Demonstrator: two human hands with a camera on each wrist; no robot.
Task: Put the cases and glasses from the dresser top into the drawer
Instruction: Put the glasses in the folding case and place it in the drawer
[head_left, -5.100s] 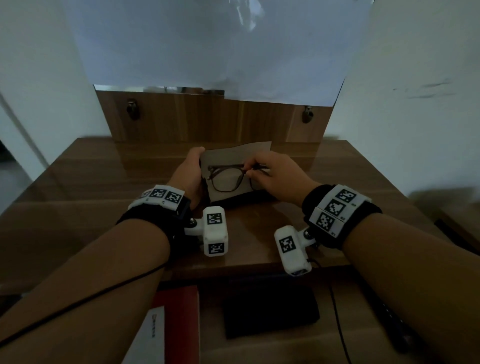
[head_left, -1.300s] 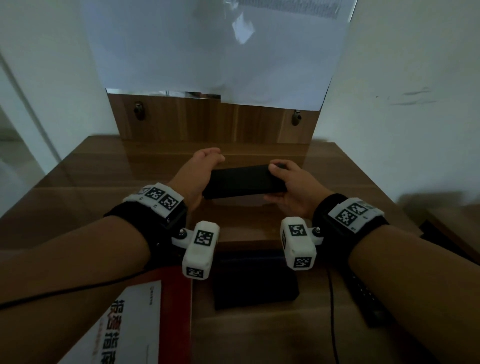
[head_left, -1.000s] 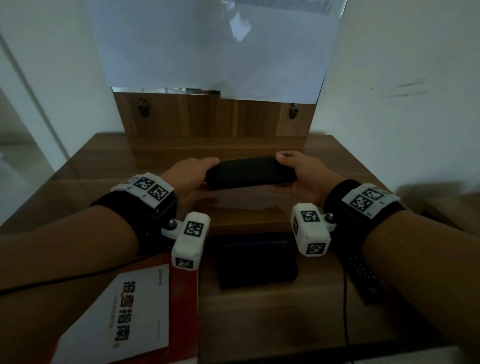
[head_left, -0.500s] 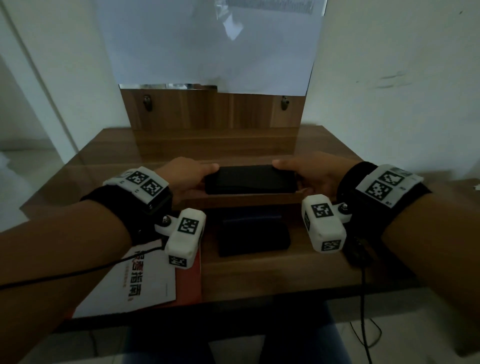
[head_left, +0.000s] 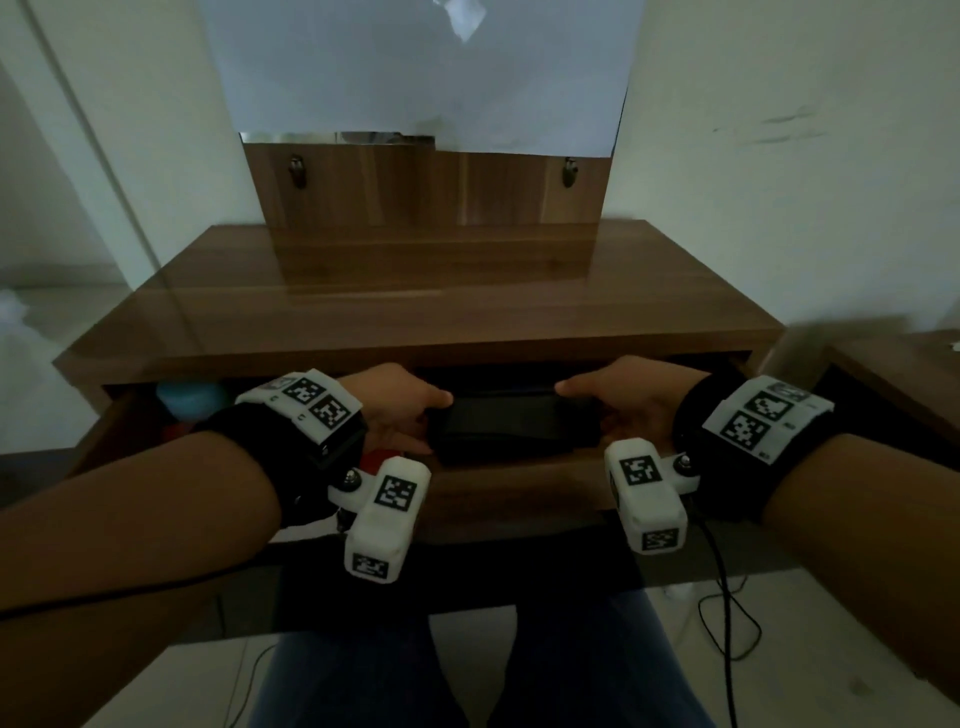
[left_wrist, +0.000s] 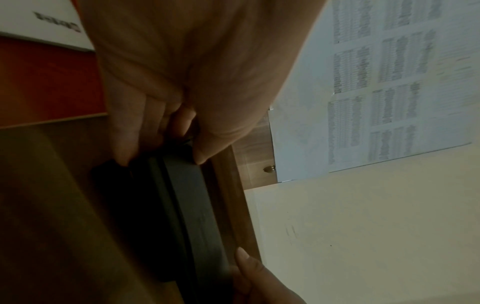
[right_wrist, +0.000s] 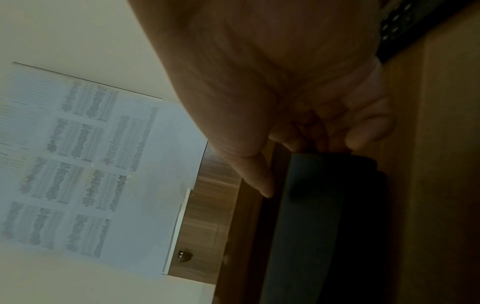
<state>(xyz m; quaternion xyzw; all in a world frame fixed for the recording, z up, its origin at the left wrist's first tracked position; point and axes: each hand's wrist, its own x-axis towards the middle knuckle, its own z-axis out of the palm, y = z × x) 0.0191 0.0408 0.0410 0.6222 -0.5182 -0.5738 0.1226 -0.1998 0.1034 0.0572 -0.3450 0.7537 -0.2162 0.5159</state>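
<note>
A black glasses case is held level by its two ends, low inside the open drawer below the dresser top. My left hand grips its left end, thumb on top and fingers under, as the left wrist view shows on the case. My right hand grips the right end the same way, seen on the case in the right wrist view. A second black case lies directly under the held one; whether they touch I cannot tell. The glasses are out of sight.
A red and white booklet lies in the drawer's left part, beside a pale blue object at the back left. A black remote sits at the drawer's right. Cables hang to the floor, and my knees are under the drawer.
Both hands have carried the closed case from above the dresser top forward and down into the open drawer. My view has pulled back and tilted down.
</note>
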